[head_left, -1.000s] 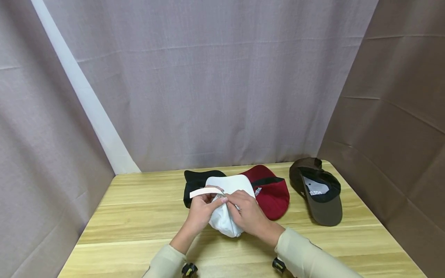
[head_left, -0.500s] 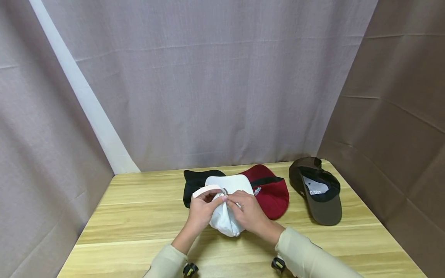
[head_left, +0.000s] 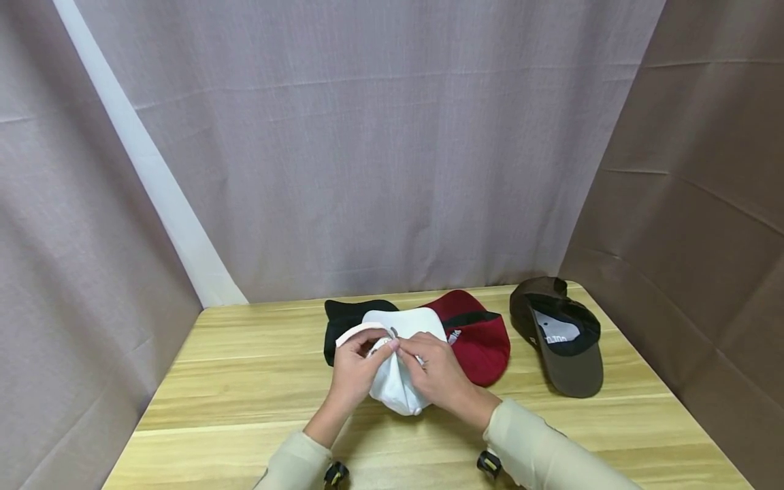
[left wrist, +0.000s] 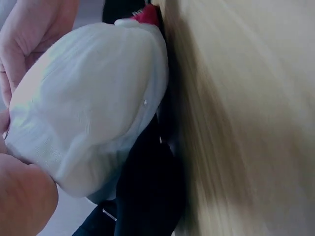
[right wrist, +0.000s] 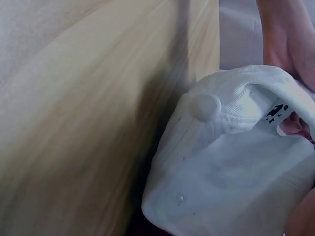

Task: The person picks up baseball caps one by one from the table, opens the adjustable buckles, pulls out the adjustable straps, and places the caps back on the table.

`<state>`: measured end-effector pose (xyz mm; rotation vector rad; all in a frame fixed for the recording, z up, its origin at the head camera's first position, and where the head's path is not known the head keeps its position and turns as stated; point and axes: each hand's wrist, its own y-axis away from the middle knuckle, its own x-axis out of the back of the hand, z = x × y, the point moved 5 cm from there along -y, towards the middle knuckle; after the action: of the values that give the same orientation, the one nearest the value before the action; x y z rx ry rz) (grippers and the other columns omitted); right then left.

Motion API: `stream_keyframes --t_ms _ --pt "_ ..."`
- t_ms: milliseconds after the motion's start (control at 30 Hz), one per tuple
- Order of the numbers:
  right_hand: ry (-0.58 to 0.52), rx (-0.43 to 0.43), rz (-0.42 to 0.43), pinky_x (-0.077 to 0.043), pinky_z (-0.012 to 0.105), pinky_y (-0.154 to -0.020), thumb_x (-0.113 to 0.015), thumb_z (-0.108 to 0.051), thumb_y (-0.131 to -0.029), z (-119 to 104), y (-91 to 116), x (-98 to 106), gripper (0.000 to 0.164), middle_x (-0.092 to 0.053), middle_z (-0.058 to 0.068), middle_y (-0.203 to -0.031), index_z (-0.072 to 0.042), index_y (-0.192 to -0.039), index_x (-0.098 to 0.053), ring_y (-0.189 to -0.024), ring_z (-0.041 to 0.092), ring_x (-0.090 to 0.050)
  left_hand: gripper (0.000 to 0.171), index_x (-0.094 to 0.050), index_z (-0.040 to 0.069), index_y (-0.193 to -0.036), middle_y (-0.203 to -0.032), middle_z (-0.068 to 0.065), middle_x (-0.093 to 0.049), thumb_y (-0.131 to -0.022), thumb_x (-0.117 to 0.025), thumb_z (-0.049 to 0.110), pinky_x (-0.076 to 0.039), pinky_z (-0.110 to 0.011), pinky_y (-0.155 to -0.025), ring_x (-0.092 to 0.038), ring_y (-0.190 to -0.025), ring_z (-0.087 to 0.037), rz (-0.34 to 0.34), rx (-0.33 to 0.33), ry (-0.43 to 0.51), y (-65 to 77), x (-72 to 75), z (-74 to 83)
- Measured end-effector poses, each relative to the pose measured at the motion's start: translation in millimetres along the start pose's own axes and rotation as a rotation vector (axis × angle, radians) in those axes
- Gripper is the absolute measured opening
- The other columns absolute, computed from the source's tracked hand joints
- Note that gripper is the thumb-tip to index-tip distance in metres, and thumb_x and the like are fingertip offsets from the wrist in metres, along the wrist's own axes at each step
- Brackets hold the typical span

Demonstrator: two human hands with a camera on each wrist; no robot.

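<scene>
In the head view a white baseball cap (head_left: 395, 391) is held up over other caps, its brim toward the back. My left hand (head_left: 354, 367) pinches its rear edge between thumb and fingers. Above those fingers arches the cap's pale strap (head_left: 361, 329). A small metal buckle (head_left: 393, 333) shows near the fingertips. My right hand (head_left: 436, 371) pinches the same edge from the right, its fingertips meeting the left thumb. The left wrist view shows the rounded crown (left wrist: 93, 93); the right wrist view shows the top button (right wrist: 205, 107). The fingertips' exact hold on the strap is partly hidden.
A black cap (head_left: 343, 320) lies behind on the left, partly covered. A red cap (head_left: 480, 347) rests just right of the white one. Farther right, an upturned dark brown cap (head_left: 572, 371) lies near the wooden table's (head_left: 245, 388) right edge. Curtains (head_left: 392, 170) enclose the back and sides.
The strap's loose end has drawn in toward the left fingers and now curves closely over them. Both hands keep their hold on the white cap with small finger movements. The other caps stay put.
</scene>
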<state>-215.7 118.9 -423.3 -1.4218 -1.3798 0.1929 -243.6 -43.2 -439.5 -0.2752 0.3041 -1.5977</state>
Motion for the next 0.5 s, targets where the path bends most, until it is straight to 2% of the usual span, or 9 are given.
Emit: stream_keyframes --t_ms 133,233,400,500 --pt "0.050 -0.003 -0.009 -0.055 0.027 -0.073 -0.078 0.000 -0.090 0.9 0.4 0.5 0.025 -0.082 0.001 -0.086 -0.006 -0.114 -0.083 -0.078 0.012 -0.069 0.010 -0.083 0.006 -0.091 -0.094 -0.014 -0.080 -0.085 -0.089 0.010 -0.051 -0.016 -0.071 -0.064 -0.079 -0.001 -0.002 -0.084 -0.127 -2.4 2.2 4.5" --pt "0.075 0.007 -0.006 -0.054 0.027 -0.073 -0.077 0.000 -0.090 0.7 -0.5 1.4 0.026 -0.082 0.001 -0.086 -0.005 -0.115 -0.083 -0.078 0.012 -0.068 0.011 -0.083 0.008 -0.089 -0.089 -0.013 -0.079 -0.084 -0.091 0.013 -0.050 -0.017 -0.067 -0.061 -0.074 -0.002 -0.004 -0.090 -0.173 -3.9 3.8 6.8" --pt "0.101 0.044 0.008 -0.055 0.027 -0.073 -0.077 0.000 -0.090 -1.0 -2.0 1.1 0.024 -0.080 0.001 -0.083 -0.006 -0.112 -0.084 -0.078 0.013 -0.069 0.011 -0.083 0.007 -0.091 -0.092 -0.013 -0.080 -0.085 -0.090 0.013 -0.053 -0.016 -0.073 -0.065 -0.079 -0.002 -0.012 -0.065 -0.167 -4.7 4.4 6.6" --pt "0.114 0.073 0.026 -0.055 0.027 -0.072 -0.078 0.000 -0.090 -2.0 -1.5 -0.5 0.022 -0.079 0.000 -0.081 -0.006 -0.110 -0.084 -0.077 0.013 -0.068 0.009 -0.082 0.005 -0.091 -0.094 -0.015 -0.081 -0.087 -0.088 0.010 -0.054 -0.015 -0.077 -0.067 -0.083 -0.001 0.000 -0.054 -0.130 -3.6 4.0 4.4"
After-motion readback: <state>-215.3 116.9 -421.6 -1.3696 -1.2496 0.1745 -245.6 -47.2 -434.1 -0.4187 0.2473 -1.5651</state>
